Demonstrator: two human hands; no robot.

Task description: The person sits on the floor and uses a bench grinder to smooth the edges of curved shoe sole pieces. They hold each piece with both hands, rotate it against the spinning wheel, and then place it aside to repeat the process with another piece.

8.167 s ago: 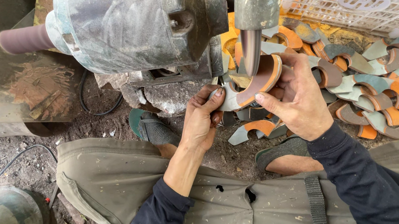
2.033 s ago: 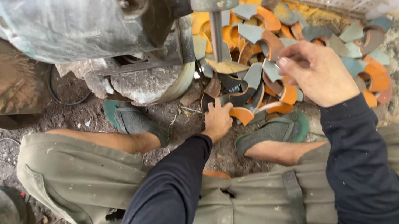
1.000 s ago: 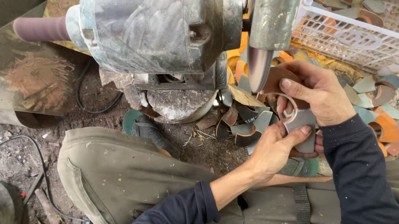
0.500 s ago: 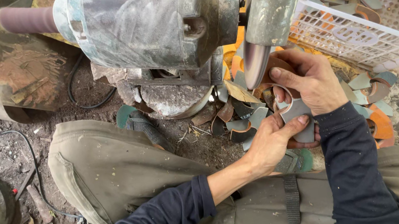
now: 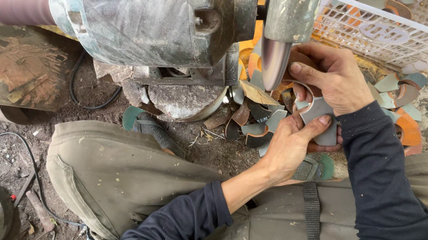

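Knees in olive trousers (image 5: 118,178) frame the scene. Left hand (image 5: 289,145) cups a grey curved ceramic piece (image 5: 320,114) from below; right hand (image 5: 330,79) pinches its top, just beside the grinding wheel (image 5: 272,60). Farther off, a white basket (image 5: 386,31) holds similar pieces.

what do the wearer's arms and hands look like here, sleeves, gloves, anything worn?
Both hands are bare: no gloves, rings or watch visible. The left hand comes out of a dark navy long sleeve pushed up to about the elbow, forearm uncovered. The right hand has the same dark sleeve down to the wrist. No markings show.
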